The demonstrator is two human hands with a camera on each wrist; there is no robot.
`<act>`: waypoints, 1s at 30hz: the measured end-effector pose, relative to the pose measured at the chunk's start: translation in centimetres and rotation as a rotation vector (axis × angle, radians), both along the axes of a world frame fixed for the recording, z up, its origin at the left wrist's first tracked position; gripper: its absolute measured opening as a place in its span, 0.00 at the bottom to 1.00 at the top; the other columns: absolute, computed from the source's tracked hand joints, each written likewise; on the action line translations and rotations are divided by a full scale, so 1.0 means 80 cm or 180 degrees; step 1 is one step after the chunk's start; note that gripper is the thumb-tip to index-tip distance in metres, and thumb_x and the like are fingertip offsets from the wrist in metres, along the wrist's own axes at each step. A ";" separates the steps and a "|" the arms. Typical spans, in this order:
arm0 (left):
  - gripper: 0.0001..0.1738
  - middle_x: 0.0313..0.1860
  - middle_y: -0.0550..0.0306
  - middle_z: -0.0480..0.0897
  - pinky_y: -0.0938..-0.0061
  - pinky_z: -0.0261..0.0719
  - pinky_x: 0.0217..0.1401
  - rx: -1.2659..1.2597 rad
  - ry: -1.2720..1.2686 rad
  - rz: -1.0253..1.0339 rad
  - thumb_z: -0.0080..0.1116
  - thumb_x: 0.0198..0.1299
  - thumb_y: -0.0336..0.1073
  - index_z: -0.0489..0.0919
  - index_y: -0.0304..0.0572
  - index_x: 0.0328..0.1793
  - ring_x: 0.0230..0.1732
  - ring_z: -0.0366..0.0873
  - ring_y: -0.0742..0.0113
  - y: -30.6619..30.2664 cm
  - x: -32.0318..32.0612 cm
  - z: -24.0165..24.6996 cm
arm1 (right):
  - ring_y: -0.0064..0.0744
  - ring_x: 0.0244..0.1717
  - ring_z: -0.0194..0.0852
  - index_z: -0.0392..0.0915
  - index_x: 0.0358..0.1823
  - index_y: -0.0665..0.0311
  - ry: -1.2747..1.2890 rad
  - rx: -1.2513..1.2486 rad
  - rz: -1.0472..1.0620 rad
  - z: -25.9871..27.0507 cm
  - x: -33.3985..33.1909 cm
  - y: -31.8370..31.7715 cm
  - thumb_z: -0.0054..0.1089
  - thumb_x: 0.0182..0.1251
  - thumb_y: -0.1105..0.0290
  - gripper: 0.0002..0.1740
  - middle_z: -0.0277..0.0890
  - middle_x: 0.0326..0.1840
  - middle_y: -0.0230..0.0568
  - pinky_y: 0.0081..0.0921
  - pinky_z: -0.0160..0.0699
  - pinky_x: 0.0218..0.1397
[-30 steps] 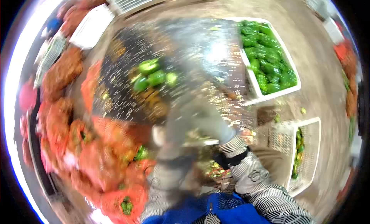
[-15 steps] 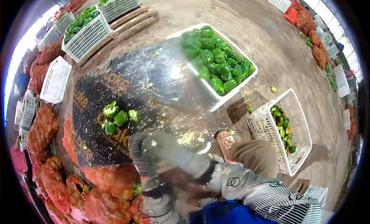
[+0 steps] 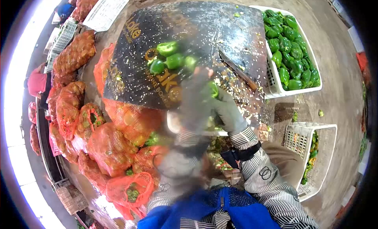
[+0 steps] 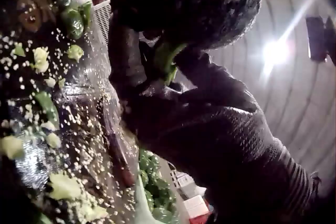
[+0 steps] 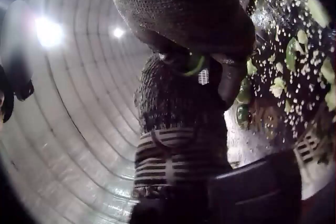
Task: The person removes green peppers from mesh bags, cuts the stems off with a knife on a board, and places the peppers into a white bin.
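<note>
Left hand (image 3: 195,96), right hand (image 3: 227,109) moved onto board (image 3: 220,28), both gripping pepper (image 3: 213,89), near front edge.

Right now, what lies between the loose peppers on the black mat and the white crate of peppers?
A long dark knife-like tool lies on the seed-strewn mat between them, clearest in the head view.

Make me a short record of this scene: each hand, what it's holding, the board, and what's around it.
left hand: gloved, fingers grip a green pepper
right hand: gloved, grips the same pepper
board: black, strewn with seeds
cut peppers: on the board
knife: lies on the board, untouched
crate: white, full of peppers
sacks: red mesh, beside the board
</note>
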State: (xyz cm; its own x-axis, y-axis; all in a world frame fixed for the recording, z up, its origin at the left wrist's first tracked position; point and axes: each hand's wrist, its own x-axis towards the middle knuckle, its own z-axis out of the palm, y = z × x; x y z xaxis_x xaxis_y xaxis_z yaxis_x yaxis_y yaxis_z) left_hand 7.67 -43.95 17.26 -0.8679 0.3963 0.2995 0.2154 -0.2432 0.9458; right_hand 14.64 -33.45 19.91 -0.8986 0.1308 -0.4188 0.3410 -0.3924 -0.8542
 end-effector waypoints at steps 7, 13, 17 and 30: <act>0.20 0.53 0.49 0.82 0.65 0.75 0.63 -0.2800 0.1630 0.2029 0.62 0.59 0.30 0.78 0.40 0.59 0.55 0.79 0.54 -0.031 -0.094 -0.019 | 0.43 0.45 0.81 0.80 0.54 0.58 -0.0336 0.3908 0.1477 -0.040 0.007 0.166 0.56 0.58 0.77 0.20 0.81 0.48 0.46 0.34 0.78 0.54; 0.23 0.57 0.45 0.80 0.63 0.75 0.60 -0.3411 0.2046 0.1790 0.63 0.61 0.37 0.74 0.45 0.62 0.56 0.79 0.50 -0.043 -0.231 -0.048 | 0.34 0.51 0.81 0.66 0.72 0.50 -0.0088 0.5880 -0.1888 -0.088 -0.020 0.506 0.52 0.67 0.78 0.31 0.77 0.63 0.40 0.31 0.80 0.51; 0.31 0.57 0.43 0.80 0.62 0.75 0.62 -0.4740 0.1288 0.1297 0.66 0.56 0.37 0.72 0.46 0.67 0.58 0.78 0.46 -0.018 -0.311 -0.071 | 0.46 0.69 0.67 0.51 0.78 0.46 -0.1471 0.6435 -0.1235 -0.178 -0.029 0.625 0.46 0.74 0.68 0.32 0.57 0.77 0.44 0.40 0.72 0.68; 0.45 0.63 0.48 0.74 0.69 0.77 0.60 -0.2795 0.1295 -0.0524 0.64 0.51 0.27 0.58 0.40 0.77 0.58 0.79 0.58 0.088 -0.158 0.144 | 0.42 0.62 0.72 0.69 0.65 0.67 -0.0210 0.0521 0.0645 0.099 -0.105 0.253 0.65 0.64 0.55 0.33 0.67 0.67 0.55 0.32 0.76 0.62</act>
State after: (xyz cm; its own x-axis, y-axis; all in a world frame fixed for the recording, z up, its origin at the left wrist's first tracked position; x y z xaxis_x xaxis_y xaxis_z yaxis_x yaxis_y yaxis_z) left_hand -4.94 -36.90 28.80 -0.6777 0.7279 0.1044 0.5912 0.4550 0.6659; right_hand 6.27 -13.17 27.87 -0.8848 0.0219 -0.4654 0.4555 -0.1691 -0.8740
